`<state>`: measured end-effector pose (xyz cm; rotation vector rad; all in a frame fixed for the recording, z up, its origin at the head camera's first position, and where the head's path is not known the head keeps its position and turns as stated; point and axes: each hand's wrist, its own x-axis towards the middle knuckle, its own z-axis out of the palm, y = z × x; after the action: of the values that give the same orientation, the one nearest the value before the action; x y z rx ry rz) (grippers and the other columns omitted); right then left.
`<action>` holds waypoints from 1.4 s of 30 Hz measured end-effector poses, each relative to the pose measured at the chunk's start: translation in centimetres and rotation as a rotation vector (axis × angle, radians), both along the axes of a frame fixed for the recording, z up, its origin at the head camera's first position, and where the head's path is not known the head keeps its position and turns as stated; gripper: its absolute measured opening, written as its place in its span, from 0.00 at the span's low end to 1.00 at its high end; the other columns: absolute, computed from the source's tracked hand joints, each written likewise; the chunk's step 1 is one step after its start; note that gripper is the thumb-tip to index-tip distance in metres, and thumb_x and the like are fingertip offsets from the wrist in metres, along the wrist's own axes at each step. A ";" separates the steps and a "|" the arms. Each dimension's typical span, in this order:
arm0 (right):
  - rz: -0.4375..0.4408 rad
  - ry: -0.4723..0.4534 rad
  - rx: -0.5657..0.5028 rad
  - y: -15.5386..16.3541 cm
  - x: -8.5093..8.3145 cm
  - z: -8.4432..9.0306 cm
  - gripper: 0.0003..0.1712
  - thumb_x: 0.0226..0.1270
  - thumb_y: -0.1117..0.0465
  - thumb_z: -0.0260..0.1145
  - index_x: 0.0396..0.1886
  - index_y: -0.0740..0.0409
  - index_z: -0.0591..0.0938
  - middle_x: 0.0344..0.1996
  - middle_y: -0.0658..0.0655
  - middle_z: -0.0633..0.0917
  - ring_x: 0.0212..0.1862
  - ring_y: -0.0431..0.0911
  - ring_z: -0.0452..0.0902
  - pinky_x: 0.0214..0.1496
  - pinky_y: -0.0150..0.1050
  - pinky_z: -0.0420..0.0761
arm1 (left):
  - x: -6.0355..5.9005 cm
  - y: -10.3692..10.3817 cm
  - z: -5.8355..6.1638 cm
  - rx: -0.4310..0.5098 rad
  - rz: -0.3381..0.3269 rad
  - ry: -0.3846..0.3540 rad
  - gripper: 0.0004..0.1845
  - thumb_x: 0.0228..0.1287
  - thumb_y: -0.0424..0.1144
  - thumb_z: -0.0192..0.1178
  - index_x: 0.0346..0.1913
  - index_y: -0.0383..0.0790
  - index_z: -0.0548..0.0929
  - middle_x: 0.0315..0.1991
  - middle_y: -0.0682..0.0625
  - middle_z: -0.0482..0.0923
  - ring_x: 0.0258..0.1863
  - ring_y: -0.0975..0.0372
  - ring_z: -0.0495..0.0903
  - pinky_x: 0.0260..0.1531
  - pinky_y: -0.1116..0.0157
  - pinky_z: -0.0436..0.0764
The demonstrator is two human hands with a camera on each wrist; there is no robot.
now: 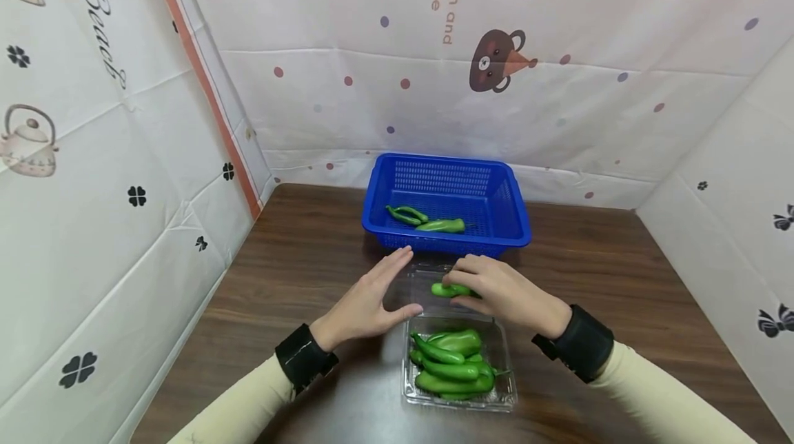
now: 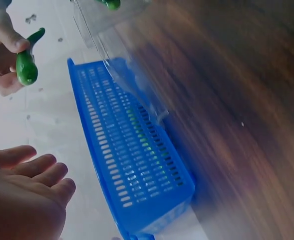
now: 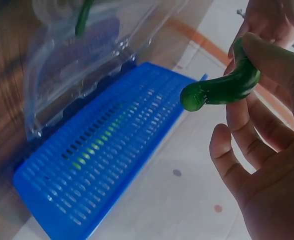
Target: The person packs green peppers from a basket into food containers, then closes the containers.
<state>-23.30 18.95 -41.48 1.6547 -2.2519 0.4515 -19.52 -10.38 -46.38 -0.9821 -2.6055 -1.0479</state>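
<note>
The right hand (image 1: 505, 292) pinches a green pepper (image 1: 451, 289) between thumb and fingertips, holding it just above the raised lid (image 1: 428, 271) of a clear box (image 1: 459, 399). In the right wrist view the pepper (image 3: 221, 90) is curved and glossy, with the thumb across its upper side and the other fingers loosely curled below it. The pepper is in the air between the box and the basket (image 1: 446, 206), closer to the basket's near wall.

The left hand (image 1: 369, 303) holds nothing — its fingers are straight and slightly spread, palm turned toward the box, the thumb touching or just beside the box's left far corner. Whether the fingertips actually touch the lid cannot be told. The left wrist view shows that open palm (image 2: 24, 195) near the basket's blue wall, with the right hand and its pepper (image 2: 27, 65) farther off.

The box sits near the front edge of the table (image 1: 279, 271), about midway along it, and holds a heap of peppers (image 1: 453, 361) lying mostly crosswise. Its lid stands open on the far side, leaning toward the basket.

The basket is blue with slotted walls and stands at the table's back edge, against the patterned sheet (image 1: 558, 85) behind. Inside it, toward the near left corner, lie two peppers (image 1: 428, 220) — one thin and curved, one plumper, end to end and touching or nearly so.

Both wrists wear black bands (image 1: 304, 358) over pale sleeves.
</note>
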 end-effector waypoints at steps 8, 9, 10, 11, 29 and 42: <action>0.019 0.012 -0.014 -0.2 1.7 -0.5 0.20 0.57 0.59 0.81 0.49 0.52 0.85 0.40 0.47 0.81 0.41 0.40 0.76 0.43 0.38 0.79 | 1.8 0.5 -0.1 -0.065 -0.065 -0.050 0.54 0.65 0.67 0.64 0.83 0.47 0.50 0.83 0.52 0.48 0.81 0.58 0.49 0.76 0.51 0.59; 0.021 0.012 -0.015 -0.2 1.8 -0.6 0.19 0.59 0.58 0.80 0.49 0.52 0.85 0.40 0.47 0.81 0.41 0.40 0.76 0.43 0.38 0.79 | 2.0 0.5 -0.1 -0.077 -0.073 -0.057 0.54 0.65 0.67 0.64 0.84 0.47 0.49 0.83 0.53 0.47 0.81 0.59 0.49 0.76 0.52 0.58; 0.025 0.011 -0.017 -0.2 1.9 -0.6 0.17 0.62 0.57 0.78 0.49 0.52 0.85 0.40 0.47 0.81 0.41 0.40 0.76 0.43 0.38 0.79 | 2.2 0.6 -0.1 -0.086 -0.080 -0.057 0.55 0.64 0.68 0.64 0.84 0.47 0.49 0.83 0.53 0.47 0.81 0.59 0.49 0.76 0.53 0.58; 0.028 0.009 -0.018 -0.2 2.0 -0.6 0.16 0.63 0.56 0.77 0.49 0.52 0.85 0.40 0.47 0.81 0.41 0.40 0.76 0.43 0.38 0.79 | 2.3 0.7 -0.1 -0.097 -0.087 -0.053 0.56 0.64 0.68 0.63 0.84 0.47 0.48 0.83 0.53 0.46 0.81 0.59 0.49 0.77 0.53 0.57; 0.027 -0.027 0.014 -0.6 2.9 -2.2 0.17 0.59 0.58 0.79 0.48 0.49 0.86 0.39 0.46 0.82 0.40 0.38 0.75 0.43 0.34 0.77 | 4.6 1.1 -1.1 -0.178 -0.170 -0.058 0.65 0.56 0.73 0.66 0.83 0.41 0.45 0.83 0.46 0.48 0.81 0.53 0.52 0.78 0.51 0.55; -0.024 -0.018 0.117 -1.5 2.9 -4.0 0.15 0.62 0.55 0.78 0.49 0.47 0.87 0.40 0.45 0.84 0.42 0.39 0.77 0.42 0.37 0.80 | 5.4 1.1 -2.1 -0.226 -0.186 -0.026 0.68 0.51 0.73 0.70 0.82 0.35 0.49 0.82 0.41 0.50 0.79 0.49 0.55 0.76 0.46 0.58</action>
<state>-20.45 17.44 -45.49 1.6827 -2.3495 0.3360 -14.08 -9.27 -48.51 -1.2903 -2.7421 -0.8185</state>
